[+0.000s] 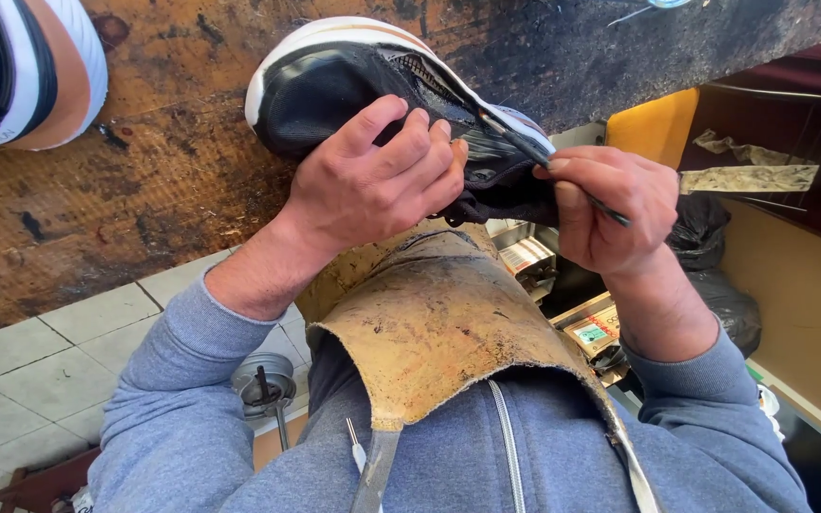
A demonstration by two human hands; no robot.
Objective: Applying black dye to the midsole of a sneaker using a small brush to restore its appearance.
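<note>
Lying at the far left on the worn wooden bench [97, 209], a second shoe [21, 66] shows only its black upper and its white and orange sole; it is well apart from both hands. Below the bench, on the near left, pale floor tiles [40, 361] run under a round metal stand [263, 380].

The left hand [372, 185] grips the black shoe [334, 95], fingers curled over the upper and thumb out of sight beneath, pressing it against the bench edge. The shoe lies on its side, toe to the left, its white sole with an orange stripe turned far. It sits in the middle of the scene, half on the bench and half over the lap.

Just right of it, the right hand [610, 214] is clamped on a thin dark tool [563, 176], pinched between thumb and fingers. The tool's tip touches the shoe near the gap where sole and upper meet. The two hands are close but not touching, with the shoe's heel end between them.

Near, a stained leather apron [439, 323] hangs over a blue zipped sweatshirt [525, 456]. At the far right a black bag [715, 256] sits beside a yellow panel [653, 128].
</note>
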